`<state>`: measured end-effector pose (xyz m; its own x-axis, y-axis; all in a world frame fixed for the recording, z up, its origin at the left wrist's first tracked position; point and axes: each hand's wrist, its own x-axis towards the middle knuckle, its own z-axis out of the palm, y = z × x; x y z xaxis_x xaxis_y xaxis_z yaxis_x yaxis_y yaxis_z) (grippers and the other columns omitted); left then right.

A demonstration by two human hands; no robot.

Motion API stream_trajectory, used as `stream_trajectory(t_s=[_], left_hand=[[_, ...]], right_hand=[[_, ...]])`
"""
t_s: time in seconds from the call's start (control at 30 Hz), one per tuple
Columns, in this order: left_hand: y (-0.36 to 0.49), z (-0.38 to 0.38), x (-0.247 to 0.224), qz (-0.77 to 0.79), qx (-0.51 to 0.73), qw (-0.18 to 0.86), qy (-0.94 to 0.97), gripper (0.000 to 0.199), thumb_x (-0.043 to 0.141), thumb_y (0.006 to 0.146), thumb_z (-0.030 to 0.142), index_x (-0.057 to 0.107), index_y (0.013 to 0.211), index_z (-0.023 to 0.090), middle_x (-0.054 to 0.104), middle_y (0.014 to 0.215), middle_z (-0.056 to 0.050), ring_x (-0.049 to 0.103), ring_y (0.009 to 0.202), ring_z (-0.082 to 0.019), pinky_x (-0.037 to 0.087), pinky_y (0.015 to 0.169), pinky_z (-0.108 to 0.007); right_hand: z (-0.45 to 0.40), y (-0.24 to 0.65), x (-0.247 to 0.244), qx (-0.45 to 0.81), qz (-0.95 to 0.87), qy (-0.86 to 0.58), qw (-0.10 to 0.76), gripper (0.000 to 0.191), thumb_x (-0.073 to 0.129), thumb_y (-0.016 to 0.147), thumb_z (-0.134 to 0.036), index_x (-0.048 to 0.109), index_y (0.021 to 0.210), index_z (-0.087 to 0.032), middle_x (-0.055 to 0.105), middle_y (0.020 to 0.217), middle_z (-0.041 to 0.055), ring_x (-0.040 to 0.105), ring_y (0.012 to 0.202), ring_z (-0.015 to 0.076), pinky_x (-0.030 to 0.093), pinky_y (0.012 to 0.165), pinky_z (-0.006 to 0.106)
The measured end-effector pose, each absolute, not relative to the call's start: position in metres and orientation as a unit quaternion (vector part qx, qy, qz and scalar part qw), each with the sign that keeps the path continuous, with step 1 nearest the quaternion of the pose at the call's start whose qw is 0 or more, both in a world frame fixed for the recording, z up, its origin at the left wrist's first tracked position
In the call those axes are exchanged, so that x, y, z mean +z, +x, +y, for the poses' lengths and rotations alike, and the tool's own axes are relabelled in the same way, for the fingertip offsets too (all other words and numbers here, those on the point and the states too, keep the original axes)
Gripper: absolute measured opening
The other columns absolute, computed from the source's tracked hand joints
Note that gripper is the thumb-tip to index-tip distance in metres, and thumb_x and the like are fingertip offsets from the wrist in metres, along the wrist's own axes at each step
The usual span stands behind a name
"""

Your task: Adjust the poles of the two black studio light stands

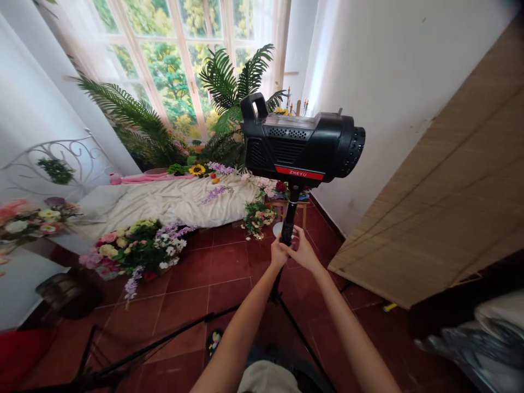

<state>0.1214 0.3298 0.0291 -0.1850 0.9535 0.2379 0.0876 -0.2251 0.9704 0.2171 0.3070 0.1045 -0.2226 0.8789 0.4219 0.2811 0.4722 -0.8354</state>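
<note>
A black studio light (301, 144) with a red ZHEYU label is mounted on top of a black light stand (291, 210), its round front pointing right. Both hands are closed around the stand's upper pole, below the light. My left hand (279, 250) wraps the pole from the left. From the right, my right hand (302, 246) grips it at about the same height, its fingers partly hidden behind the pole. Below my hands the stand's legs spread over the red floor.
A bed with a cream sheet (176, 202) stands by the window, flower arrangements (135, 245) in front of it. Palm leaves (237, 76) rise behind. A bamboo blind (442, 180) leans at right. Another black stand leg (164, 338) crosses the tiled floor at lower left.
</note>
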Motion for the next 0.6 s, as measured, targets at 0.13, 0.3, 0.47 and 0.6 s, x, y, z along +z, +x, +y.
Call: stream_trajectory(t_s=[0.13, 0.3, 0.47, 0.6], left_hand=[[0.121, 0.322, 0.042, 0.495, 0.589, 0.296, 0.566, 0.034, 0.066, 0.065, 0.032, 0.058, 0.094, 0.017, 0.062, 0.084, -0.004, 0.056, 0.074, -0.014, 0.045, 0.069, -0.025], [0.123, 0.335, 0.049, 0.526, 0.574, 0.319, 0.541, 0.023, 0.062, 0.068, 0.036, 0.061, 0.075, 0.014, 0.059, 0.066, -0.001, 0.052, 0.059, -0.011, 0.041, 0.057, -0.021], [0.126, 0.352, 0.052, 0.528, 0.546, 0.370, 0.535, 0.025, 0.061, 0.067, 0.037, 0.060, 0.061, 0.013, 0.054, 0.052, 0.000, 0.050, 0.049, -0.009, 0.038, 0.049, -0.020], [0.122, 0.354, 0.051, 0.502, 0.539, 0.418, 0.531, 0.019, 0.064, 0.063, 0.030, 0.059, 0.058, 0.013, 0.055, 0.051, 0.000, 0.050, 0.046, -0.009, 0.038, 0.047, -0.020]], right_hand=[[0.294, 0.240, 0.081, 0.275, -0.696, -0.453, 0.484, 0.050, 0.061, 0.073, -0.042, 0.044, 0.115, -0.020, 0.054, 0.112, 0.0107, 0.053, 0.103, 0.0209, 0.043, 0.090, 0.039], [0.283, 0.245, 0.052, 0.317, -0.649, -0.511, 0.466, 0.037, 0.050, 0.079, -0.047, 0.050, 0.102, -0.018, 0.060, 0.089, 0.0078, 0.060, 0.079, 0.0188, 0.049, 0.074, 0.035], [0.275, 0.235, 0.053, 0.320, -0.661, -0.508, 0.450, 0.038, 0.048, 0.080, -0.050, 0.050, 0.101, -0.018, 0.063, 0.079, 0.0052, 0.060, 0.070, 0.0183, 0.047, 0.066, 0.030], [0.275, 0.233, 0.058, 0.259, -0.634, -0.564, 0.461, 0.038, 0.040, 0.083, -0.053, 0.055, 0.082, -0.019, 0.063, 0.072, 0.0051, 0.058, 0.063, 0.0173, 0.043, 0.062, 0.027]])
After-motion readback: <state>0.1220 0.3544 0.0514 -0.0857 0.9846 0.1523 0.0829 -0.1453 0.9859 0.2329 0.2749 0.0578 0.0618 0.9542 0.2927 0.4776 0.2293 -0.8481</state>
